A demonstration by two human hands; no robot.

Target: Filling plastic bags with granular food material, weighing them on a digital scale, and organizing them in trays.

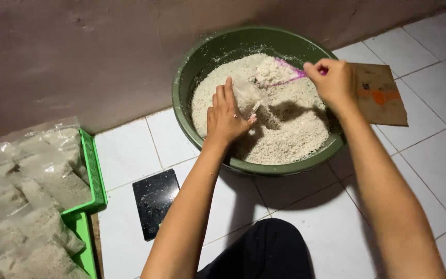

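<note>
The left hand (225, 116) pinches a clear plastic bag (248, 95) open. The right hand (332, 78) is closed on a pink scoop (277, 72) heaped with white rice over the green basin (202, 57).

Left hand (226, 118) holds clear bag (247, 96) over rice in green basin (192, 67); right hand (332, 80) grips pink scoop (277, 71).

White tile floor (419, 155): green basin (192, 77), black scale (155, 201), cardboard piece (380, 95), green trays (93, 175).
</note>
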